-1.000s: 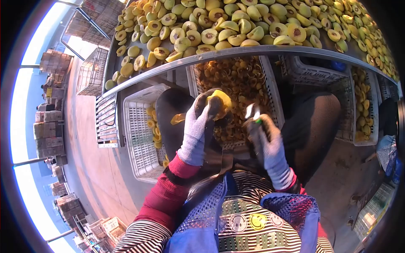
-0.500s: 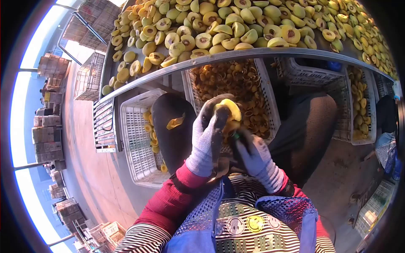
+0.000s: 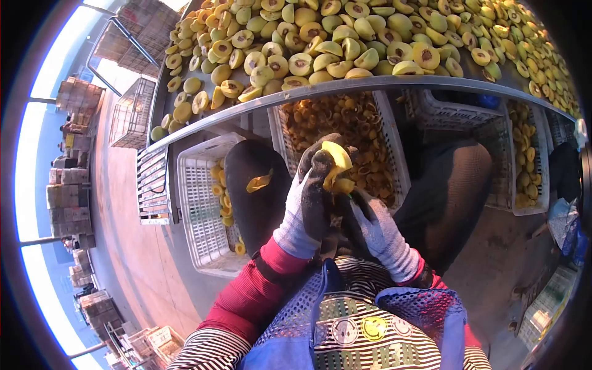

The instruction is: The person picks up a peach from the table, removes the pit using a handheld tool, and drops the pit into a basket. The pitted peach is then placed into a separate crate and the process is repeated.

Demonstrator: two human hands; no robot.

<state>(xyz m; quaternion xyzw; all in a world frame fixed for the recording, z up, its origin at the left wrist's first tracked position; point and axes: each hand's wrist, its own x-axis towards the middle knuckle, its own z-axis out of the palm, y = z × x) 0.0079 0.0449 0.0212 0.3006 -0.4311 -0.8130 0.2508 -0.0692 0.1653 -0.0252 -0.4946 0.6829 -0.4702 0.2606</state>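
Observation:
My left hand [image 3: 308, 197], in a grey glove with dark fingers, is closed round a yellow piece of fruit [image 3: 337, 156] in the middle of the view. Just right of it, my right hand [image 3: 375, 229] is closed on a small tool with a bit of green showing; most of that tool is hidden. A loose yellow strip hangs from the fruit between both hands. Below them stands a white crate [image 3: 394, 139] of peelings and scraps. Halved fruit [image 3: 297, 63] covers the metal table [image 3: 345, 80] in front.
A white crate [image 3: 200, 216] with yellow pieces stands at the left, beside my knee. On that knee lies an orange scrap [image 3: 259, 181]. Another crate [image 3: 541, 166] of fruit is at the right. Stacked crates [image 3: 68, 194] line the far left.
My right hand has come up closer to the fruit and shows more sharply. The fruit is turned more edge-on, with a strip hanging lower from it.

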